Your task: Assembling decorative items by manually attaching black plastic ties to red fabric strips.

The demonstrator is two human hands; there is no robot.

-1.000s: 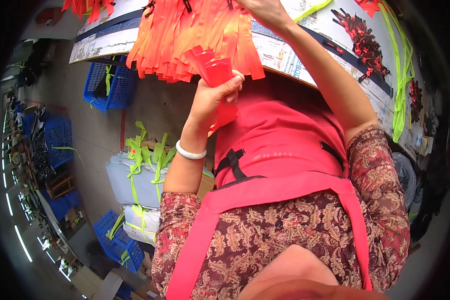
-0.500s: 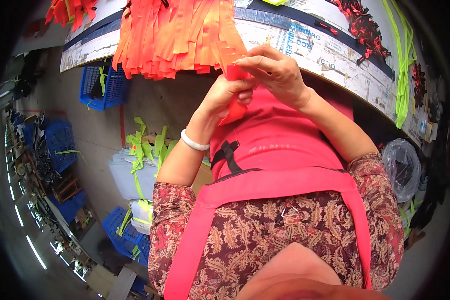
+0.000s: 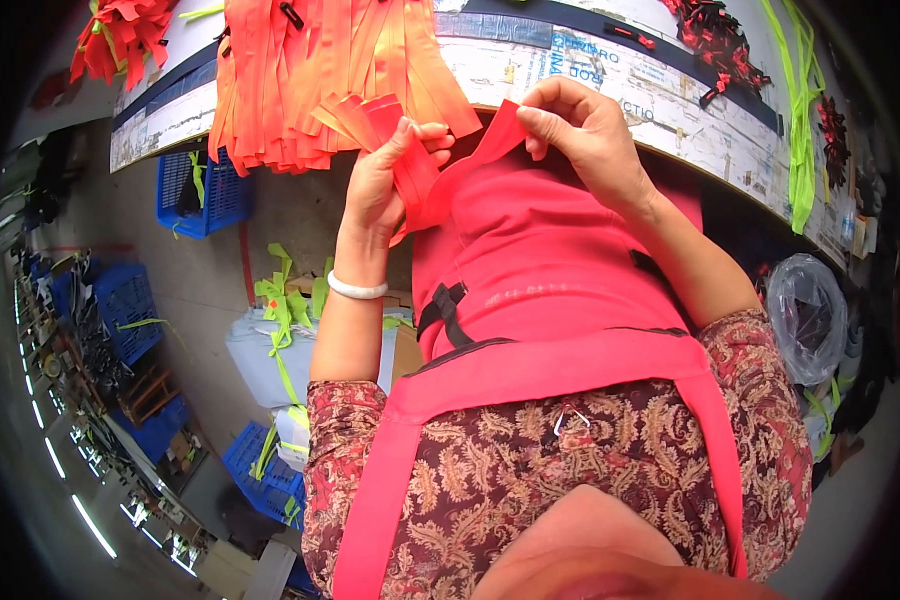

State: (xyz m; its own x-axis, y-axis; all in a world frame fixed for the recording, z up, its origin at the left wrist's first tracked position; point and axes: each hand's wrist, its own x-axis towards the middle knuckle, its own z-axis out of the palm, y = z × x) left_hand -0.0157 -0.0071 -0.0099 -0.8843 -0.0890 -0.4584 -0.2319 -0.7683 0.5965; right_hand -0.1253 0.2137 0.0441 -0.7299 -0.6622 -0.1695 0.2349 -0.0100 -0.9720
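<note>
While the left hand clasps a bundle of orange-red fabric strips over the apron and the right hand pinches a loose strip by its far tip, they seem light, limp, best gripped near the ends.

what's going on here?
A person in a red apron is handling fabric-like strips. The left hand grips a bundle of red-orange strips; the right hand pinches the end of one red strip, which curves back toward the left hand. Ahead, many orange strips hang over the edge of a worn white table.
</note>
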